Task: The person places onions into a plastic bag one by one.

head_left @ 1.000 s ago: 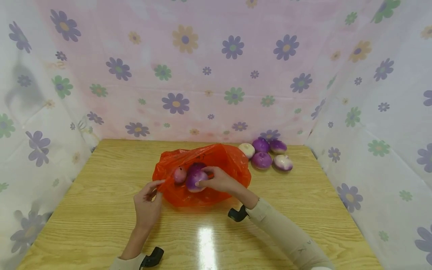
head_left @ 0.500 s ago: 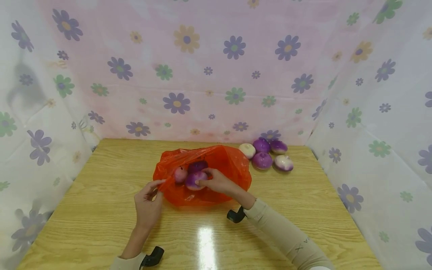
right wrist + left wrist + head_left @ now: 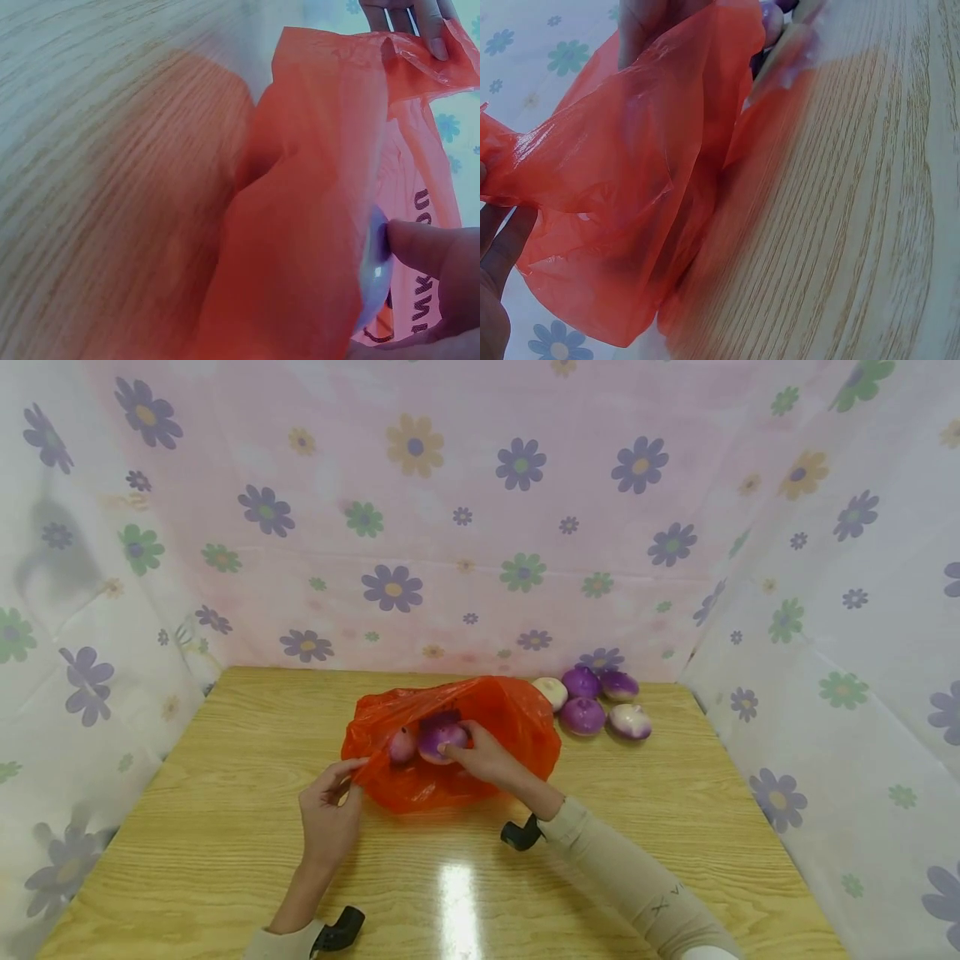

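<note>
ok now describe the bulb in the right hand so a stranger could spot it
On the yellowish wood-grain table is a crinkled red plastic bag. Inside it, look for a glossy round purple bulb with a paler lower edge, right of a smaller, pinkish rounded bulb. Unlike its neighbours, it is in the grip of the right hand.
</note>
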{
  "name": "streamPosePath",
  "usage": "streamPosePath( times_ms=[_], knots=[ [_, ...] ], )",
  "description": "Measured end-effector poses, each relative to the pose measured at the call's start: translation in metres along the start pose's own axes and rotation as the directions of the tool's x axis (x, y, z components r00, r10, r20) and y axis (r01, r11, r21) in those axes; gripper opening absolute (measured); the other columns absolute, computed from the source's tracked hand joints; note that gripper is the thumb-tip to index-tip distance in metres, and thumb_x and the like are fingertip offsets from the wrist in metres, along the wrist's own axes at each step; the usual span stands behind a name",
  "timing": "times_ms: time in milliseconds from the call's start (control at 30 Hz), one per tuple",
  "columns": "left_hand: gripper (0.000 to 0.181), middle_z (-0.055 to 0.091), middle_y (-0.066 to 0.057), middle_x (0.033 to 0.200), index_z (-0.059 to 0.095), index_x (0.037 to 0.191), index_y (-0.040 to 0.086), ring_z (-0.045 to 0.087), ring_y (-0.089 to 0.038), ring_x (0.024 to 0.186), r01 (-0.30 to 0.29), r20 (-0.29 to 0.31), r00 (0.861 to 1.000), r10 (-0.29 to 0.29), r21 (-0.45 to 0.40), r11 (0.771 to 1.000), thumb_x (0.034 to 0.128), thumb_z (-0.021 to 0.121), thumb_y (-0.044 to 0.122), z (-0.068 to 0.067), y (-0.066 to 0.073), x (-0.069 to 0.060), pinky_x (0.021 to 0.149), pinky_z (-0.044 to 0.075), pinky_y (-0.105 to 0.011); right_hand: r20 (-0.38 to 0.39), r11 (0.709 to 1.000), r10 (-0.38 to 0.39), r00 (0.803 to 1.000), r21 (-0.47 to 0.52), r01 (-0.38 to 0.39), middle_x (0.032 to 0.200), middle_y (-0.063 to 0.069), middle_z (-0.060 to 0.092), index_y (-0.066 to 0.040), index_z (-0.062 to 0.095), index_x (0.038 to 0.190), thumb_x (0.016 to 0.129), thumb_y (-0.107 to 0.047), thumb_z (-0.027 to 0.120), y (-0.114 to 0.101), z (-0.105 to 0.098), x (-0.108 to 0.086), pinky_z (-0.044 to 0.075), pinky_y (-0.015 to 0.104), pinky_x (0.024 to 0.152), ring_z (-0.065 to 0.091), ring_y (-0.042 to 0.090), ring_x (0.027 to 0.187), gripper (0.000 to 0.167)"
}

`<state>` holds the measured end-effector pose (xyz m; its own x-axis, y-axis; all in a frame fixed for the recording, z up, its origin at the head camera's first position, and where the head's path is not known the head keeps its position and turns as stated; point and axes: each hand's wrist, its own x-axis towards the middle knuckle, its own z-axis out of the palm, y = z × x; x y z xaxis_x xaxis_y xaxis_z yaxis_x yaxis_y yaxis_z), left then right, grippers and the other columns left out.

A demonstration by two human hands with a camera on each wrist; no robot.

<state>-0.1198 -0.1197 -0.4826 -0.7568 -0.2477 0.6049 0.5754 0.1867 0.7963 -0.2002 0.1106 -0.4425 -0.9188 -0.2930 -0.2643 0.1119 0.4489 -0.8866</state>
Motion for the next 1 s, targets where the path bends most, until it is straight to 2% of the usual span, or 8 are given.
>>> streamPosePath(
  times_ms=[200,400,667,1000],
  knots=[
    [0.029,0.074,0.008,0.101,0.072,0.101,-0.010,0.068,0.002,0.095,-0.002,0.007,1.000,0.002,-0.007,1.000,0.0834,0.058,-0.028,0.000,-0.003,-0.001,0.082,0.055,-0.013,-0.001,0.998,0.000,1.000,-0.060,0.000,0.147,0.023,0.047,0.006,0.035,0.149,0.098,-0.026,0.068,-0.007,-0.005,-0.001,0.056,0.046,0.098,0.055,0.037,0.128,0.069],
    [0.028,0.075,0.007,0.102,0.073,0.103,-0.007,0.069,0.000,0.097,-0.015,0.018,1.000,0.015,-0.005,1.000,0.0849,0.059,-0.025,-0.001,-0.003,-0.001,0.083,0.055,-0.014,0.028,0.999,0.021,0.999,0.033,-0.022,0.149,0.025,0.044,0.007,0.032,0.151,0.097,-0.019,0.068,-0.013,-0.010,0.001,0.058,0.045,0.093,0.059,0.038,0.123,0.070],
    [0.029,0.074,0.010,0.104,0.072,0.104,-0.009,0.069,0.001,0.097,-0.026,0.038,0.999,0.026,-0.008,1.000,0.0845,0.059,-0.025,-0.002,-0.003,-0.002,0.084,0.055,-0.014,0.069,0.989,0.013,0.998,0.148,-0.023,0.149,0.026,0.042,0.008,0.030,0.151,0.096,-0.012,0.068,-0.012,-0.012,0.010,0.056,0.045,0.098,0.058,0.039,0.124,0.069],
    [0.029,0.070,0.023,0.105,0.072,0.105,-0.008,0.068,0.002,0.097,-0.011,0.055,0.998,0.010,0.014,1.000,0.0855,0.058,-0.024,-0.003,-0.004,-0.002,0.084,0.055,-0.015,0.107,0.991,0.011,0.994,0.134,-0.026,0.147,0.025,0.044,0.005,0.033,0.151,0.095,-0.011,0.071,-0.008,-0.007,0.018,0.057,0.042,0.096,0.058,0.037,0.122,0.070]
  ],
)
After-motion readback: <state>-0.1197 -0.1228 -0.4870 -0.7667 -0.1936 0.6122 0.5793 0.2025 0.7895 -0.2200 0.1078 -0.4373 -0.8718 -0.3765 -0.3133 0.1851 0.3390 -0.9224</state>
